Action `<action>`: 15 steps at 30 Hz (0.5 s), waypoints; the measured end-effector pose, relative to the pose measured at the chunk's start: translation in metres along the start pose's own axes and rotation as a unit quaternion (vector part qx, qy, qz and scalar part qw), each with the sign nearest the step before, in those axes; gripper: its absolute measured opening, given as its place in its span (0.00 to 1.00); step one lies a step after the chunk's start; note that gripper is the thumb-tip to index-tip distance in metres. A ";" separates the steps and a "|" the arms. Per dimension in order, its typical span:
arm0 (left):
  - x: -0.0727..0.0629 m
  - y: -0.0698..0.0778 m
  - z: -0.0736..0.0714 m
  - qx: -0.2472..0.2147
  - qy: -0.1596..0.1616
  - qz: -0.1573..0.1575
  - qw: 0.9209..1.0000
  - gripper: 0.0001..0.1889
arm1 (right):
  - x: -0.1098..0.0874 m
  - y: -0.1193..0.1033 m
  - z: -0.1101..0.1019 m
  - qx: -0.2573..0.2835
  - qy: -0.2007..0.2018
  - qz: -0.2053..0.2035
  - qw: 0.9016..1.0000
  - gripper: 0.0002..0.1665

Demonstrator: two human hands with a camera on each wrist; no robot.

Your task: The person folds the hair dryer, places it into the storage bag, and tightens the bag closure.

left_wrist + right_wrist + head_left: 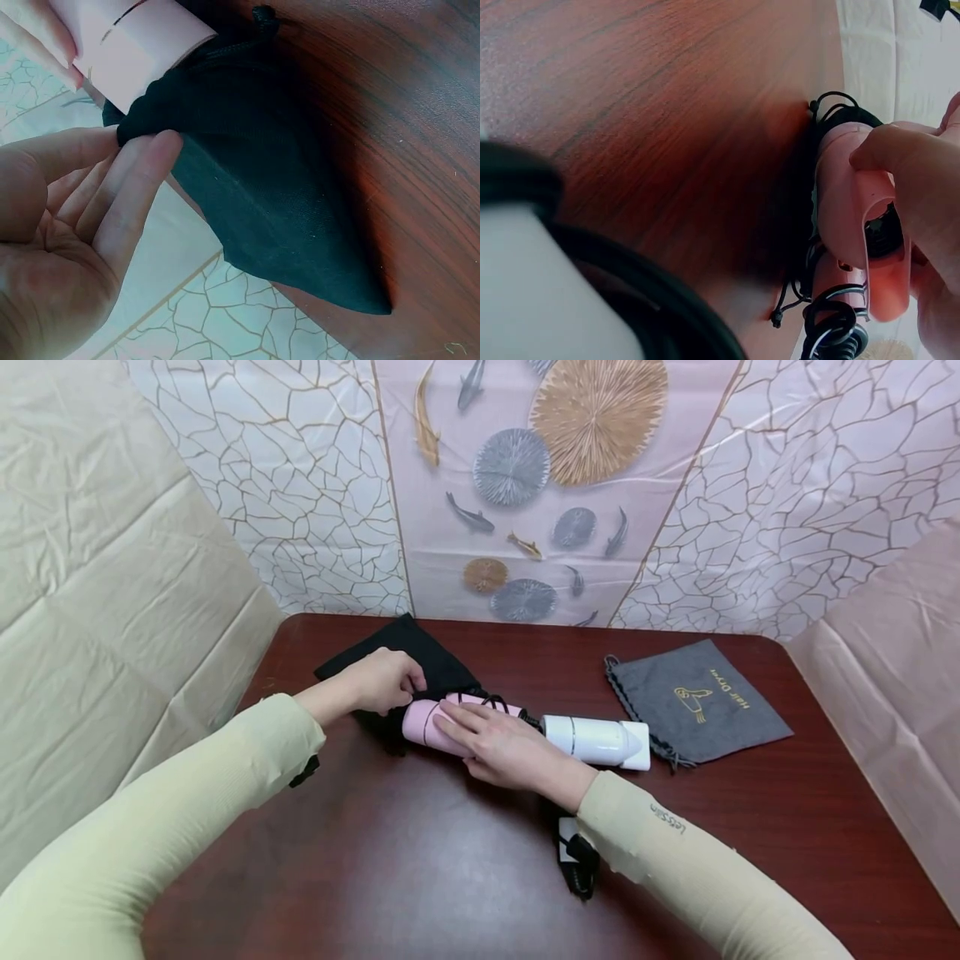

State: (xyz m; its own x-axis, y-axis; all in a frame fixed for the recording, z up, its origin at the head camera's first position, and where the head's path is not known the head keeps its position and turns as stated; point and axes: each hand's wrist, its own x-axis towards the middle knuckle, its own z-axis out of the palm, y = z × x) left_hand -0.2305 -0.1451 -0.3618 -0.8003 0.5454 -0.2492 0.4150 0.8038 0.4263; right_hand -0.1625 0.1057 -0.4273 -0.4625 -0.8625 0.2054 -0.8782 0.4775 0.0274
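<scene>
A pink hair dryer [420,725] lies folded at the back middle of the table, one end just inside the mouth of a black drawstring pouch [262,187]. My left hand [386,681] pinches the pouch's rim between thumb and fingers. The rest of the pouch lies flat and slack to the left. Over the dryer's body, my right hand [502,743] grips it, thumb on one side and fingers on the other in the right wrist view. A coiled black cord [836,322] runs along the dryer's handle. Part of the dryer is hidden under my right hand.
A white hair dryer [592,740] lies right of the pink one, near a grey drawstring pouch [697,706] with gold "Hair Dryer" print. A white plug piece with black cord [579,860] sits below my right forearm. Patterned cloth [517,543] hangs behind the table.
</scene>
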 end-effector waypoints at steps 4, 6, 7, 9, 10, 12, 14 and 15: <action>0.001 0.001 0.002 0.043 0.028 0.013 0.999 0.12 | 0.000 0.001 -0.002 0.016 -0.009 0.018 1.000 0.45; 0.002 0.001 0.004 0.062 0.041 0.021 0.997 0.12 | 0.000 0.002 -0.003 0.026 -0.012 0.028 0.999 0.45; 0.002 0.001 0.005 0.066 0.044 0.022 0.997 0.12 | 0.000 0.002 -0.004 0.030 -0.013 0.032 0.999 0.45; 0.001 -0.001 0.007 0.071 0.049 0.021 0.996 0.13 | 0.000 0.002 -0.005 0.032 -0.014 0.035 0.999 0.45; 0.001 -0.002 0.008 0.072 0.050 0.020 0.996 0.14 | -0.001 0.003 -0.005 0.032 -0.016 0.035 0.999 0.45; 0.000 -0.006 0.010 0.072 0.055 0.017 0.996 0.14 | -0.001 0.003 -0.006 0.031 -0.021 0.033 0.999 0.45; -0.001 -0.010 0.012 0.067 0.059 0.018 0.996 0.15 | -0.001 0.002 -0.007 0.031 -0.026 0.032 0.999 0.45; -0.002 -0.011 0.013 0.063 0.060 0.017 0.996 0.15 | -0.001 0.002 -0.007 0.033 -0.028 0.033 0.999 0.44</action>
State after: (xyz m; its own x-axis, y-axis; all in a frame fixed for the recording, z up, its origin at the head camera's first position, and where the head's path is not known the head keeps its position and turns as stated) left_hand -0.2282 -0.1522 -0.3775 -0.8275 0.5469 -0.1268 0.4881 0.8124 0.3190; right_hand -0.1633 0.1085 -0.4203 -0.5247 -0.8381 0.1492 -0.8505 0.5237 -0.0493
